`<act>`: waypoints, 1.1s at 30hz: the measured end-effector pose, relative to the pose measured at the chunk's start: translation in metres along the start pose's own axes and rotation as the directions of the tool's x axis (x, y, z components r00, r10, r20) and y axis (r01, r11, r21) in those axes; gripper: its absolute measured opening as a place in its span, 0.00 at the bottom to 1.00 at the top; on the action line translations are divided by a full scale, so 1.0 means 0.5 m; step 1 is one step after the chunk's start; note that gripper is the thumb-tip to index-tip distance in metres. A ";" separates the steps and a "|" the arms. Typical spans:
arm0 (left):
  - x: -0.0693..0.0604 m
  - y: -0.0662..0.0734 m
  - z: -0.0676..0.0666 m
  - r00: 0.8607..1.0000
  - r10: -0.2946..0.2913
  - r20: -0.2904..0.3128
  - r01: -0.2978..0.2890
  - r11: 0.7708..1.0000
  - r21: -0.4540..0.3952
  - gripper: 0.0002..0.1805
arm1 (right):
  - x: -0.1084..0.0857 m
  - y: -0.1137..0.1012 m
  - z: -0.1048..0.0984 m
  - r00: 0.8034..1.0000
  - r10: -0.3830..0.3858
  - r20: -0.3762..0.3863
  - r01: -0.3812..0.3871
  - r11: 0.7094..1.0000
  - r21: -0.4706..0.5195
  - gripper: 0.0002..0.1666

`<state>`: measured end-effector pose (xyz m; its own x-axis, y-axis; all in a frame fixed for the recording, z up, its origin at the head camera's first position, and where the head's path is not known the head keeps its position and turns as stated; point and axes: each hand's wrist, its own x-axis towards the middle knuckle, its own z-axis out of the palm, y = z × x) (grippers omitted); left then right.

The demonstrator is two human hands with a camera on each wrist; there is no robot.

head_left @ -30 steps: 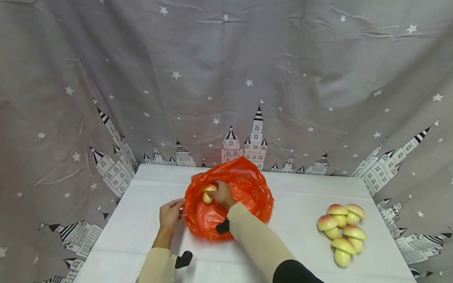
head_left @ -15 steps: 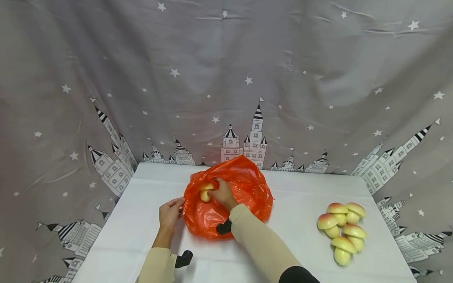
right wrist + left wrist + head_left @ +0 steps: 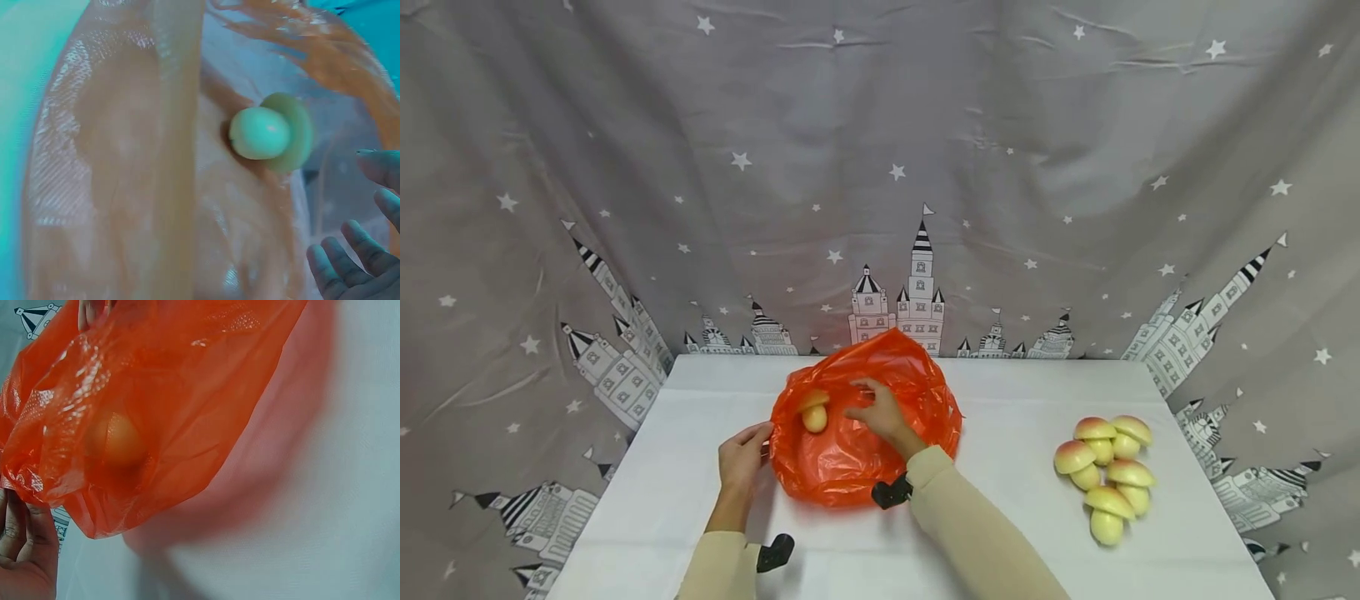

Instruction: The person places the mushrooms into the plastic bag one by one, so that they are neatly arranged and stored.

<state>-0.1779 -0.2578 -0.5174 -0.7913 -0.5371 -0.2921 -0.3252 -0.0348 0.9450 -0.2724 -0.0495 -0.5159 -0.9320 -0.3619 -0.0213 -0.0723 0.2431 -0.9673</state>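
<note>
An orange-red plastic bag (image 3: 842, 467) lies with its mouth open on the table. Inside, at its left side, rests one yellow mushroom-shaped piece (image 3: 814, 417), which in the right wrist view (image 3: 259, 133) shows its round stem and cap. My left hand (image 3: 742, 457) pinches the bag's left rim; the left wrist view has the fingers (image 3: 37, 534) at the bag's edge. Over the bag's mouth, my right hand (image 3: 883, 412) has spread fingers and holds nothing, to the right of the piece. The right wrist view shows that hand (image 3: 359, 256) apart from the piece.
Several yellow mushroom-shaped pieces, some with reddish caps (image 3: 1107, 500), lie grouped at the right of the white table (image 3: 1000, 467). A grey curtain (image 3: 790, 108) with stars and castles hangs behind the table.
The right hand has let go of the mushroom-shaped piece and moved right from it, fingers spread. The piece stays in the bag. The left hand keeps its hold on the rim. The head view has shifted.
</note>
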 end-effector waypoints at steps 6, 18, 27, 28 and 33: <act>-0.005 -0.005 0.001 1.000 0.017 0.003 -0.016 0.998 -0.062 0.21 | -0.032 -0.014 -0.043 1.000 0.014 0.027 -0.016 0.998 0.069 0.27; -0.004 -0.012 -0.012 1.000 0.008 -0.008 -0.009 1.000 -0.027 0.25 | -0.092 -0.038 -0.127 0.998 -0.036 0.045 0.032 0.997 0.074 0.25; -0.001 -0.009 -0.009 1.000 0.023 0.018 -0.022 1.000 -0.019 0.26 | -0.154 -0.048 -0.204 0.999 -0.045 -0.007 0.045 0.997 0.065 0.27; -0.001 -0.009 -0.008 1.000 0.026 0.018 -0.026 0.999 -0.019 0.25 | -0.166 -0.054 -0.213 0.999 -0.045 -0.017 0.046 0.996 0.070 0.26; -0.003 -0.008 -0.006 0.999 0.030 0.011 -0.030 0.999 -0.016 0.25 | -0.221 -0.073 -0.250 0.997 -0.049 -0.066 0.053 0.997 0.061 0.26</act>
<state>-0.1737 -0.2595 -0.5205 -0.8065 -0.5286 -0.2649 -0.2930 -0.0318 0.9556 -0.2113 0.0942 -0.4465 -0.9487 -0.3133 0.0426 -0.0997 0.1687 -0.9806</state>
